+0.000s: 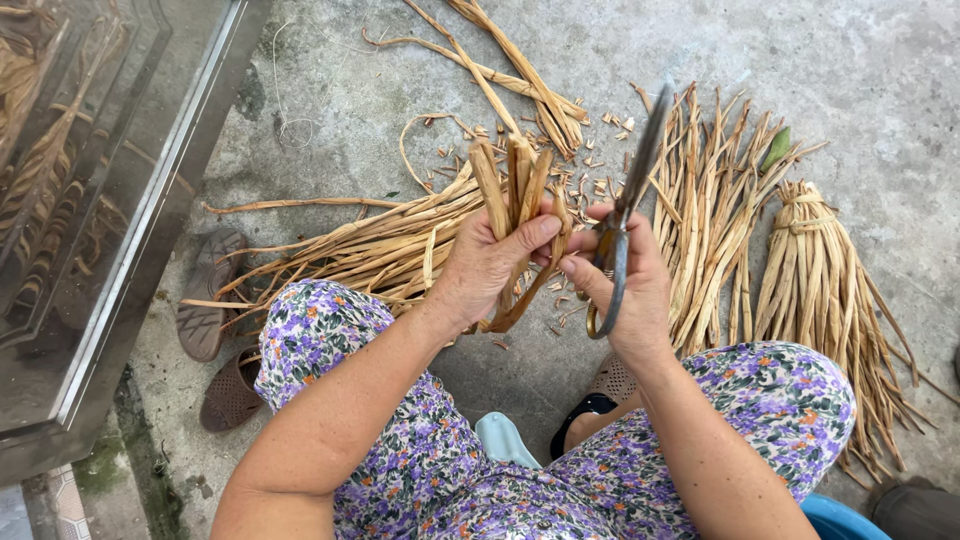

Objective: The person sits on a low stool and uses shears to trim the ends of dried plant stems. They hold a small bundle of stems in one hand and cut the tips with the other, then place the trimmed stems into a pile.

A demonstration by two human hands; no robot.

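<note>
My left hand (487, 262) grips a small bunch of dried tan plant stalks (513, 187), their cut ends pointing up and away from me. My right hand (628, 282) holds a pair of dark metal scissors (625, 210), blades closed and pointing away, while its thumb and forefinger pinch the stalks next to my left thumb. Both hands meet above my knees, which are covered by purple floral trousers (330, 330).
A loose pile of long dried stalks (350, 245) lies on the concrete floor to the left. Trimmed stalks (710, 210) and a tied bundle (815, 265) lie on the right. Small cut scraps (590, 160) are scattered ahead. Brown sandals (205, 300) and a metal door frame (150, 200) stand left.
</note>
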